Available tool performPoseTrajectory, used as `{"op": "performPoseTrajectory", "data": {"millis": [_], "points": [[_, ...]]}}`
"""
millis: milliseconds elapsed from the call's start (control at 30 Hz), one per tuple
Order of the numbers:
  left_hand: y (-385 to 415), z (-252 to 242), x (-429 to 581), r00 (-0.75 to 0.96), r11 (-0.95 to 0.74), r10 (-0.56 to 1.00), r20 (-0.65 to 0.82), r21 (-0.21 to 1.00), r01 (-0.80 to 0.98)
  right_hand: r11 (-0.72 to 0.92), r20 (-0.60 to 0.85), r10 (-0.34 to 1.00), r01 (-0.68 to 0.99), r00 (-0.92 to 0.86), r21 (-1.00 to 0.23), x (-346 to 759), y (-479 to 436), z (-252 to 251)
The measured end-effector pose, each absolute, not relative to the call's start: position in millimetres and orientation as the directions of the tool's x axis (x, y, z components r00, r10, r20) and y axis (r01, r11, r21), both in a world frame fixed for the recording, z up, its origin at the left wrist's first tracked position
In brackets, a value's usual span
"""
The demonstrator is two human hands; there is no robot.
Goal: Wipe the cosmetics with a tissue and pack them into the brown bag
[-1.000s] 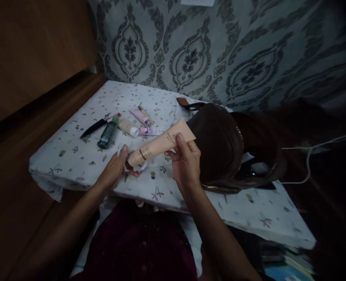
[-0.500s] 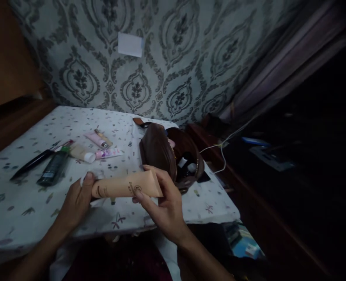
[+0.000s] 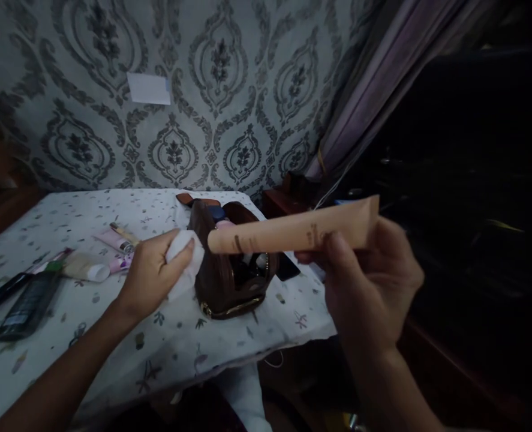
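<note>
- Tube [image 3: 283, 233], smooth peach with dark print, its right end clamped in my right hand [image 3: 367, 279].
- White cloth [image 3: 188, 259] bunched in my closed left hand [image 3: 146, 270].
- Dark bottle [image 3: 28, 307], left.
- Unzipped brown bag [image 3: 214, 285] beyond, partly blocked by the tube.

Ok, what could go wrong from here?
Slip: the right hand grips the beige tube near its flat end, leaving the narrower end unsupported, so it could tilt or drop.
Snag: the brown bag is open, and its zipper edge might catch the tube if it's lowered there.
Loose wad: the white cloth bunched in the left hand could brush the bag; contact is hard to judge.
</note>
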State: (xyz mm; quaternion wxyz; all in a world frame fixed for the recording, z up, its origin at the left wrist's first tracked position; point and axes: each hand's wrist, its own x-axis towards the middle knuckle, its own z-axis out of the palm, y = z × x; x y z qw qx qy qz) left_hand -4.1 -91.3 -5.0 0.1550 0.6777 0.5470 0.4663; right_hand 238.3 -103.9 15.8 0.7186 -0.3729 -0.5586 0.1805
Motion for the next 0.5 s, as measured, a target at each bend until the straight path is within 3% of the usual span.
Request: {"op": "performPoseTrajectory", "data": {"millis": [167,267,333,500], "points": [[-69.8,16.7,20.7,0.424,-0.516,0.856,0.297,0.423,0.745,0.718,0.737,0.640,0.175,0.218,-0.674,256.2,-48.1,31.9],[-65.6,17.3,21.9,0.492,-0.537,0.839,0.232,0.217,0.815,0.714,0.729,0.677,0.149,0.102,-0.684,252.5,-19.6,34.6],[-65.6,9.2,16.6,0.507,-0.556,0.823,0.258,0.178,0.812,0.707,0.714,0.699,0.115,0.033,-0.698,246.7,-4.8,34.4],[-70.9,-28.1,-1.1,0.473,-0.625,0.740,0.478,0.230,0.745,0.723,0.714,0.690,0.128,-0.115,-0.678,229.4,25.1,31.9]]}}
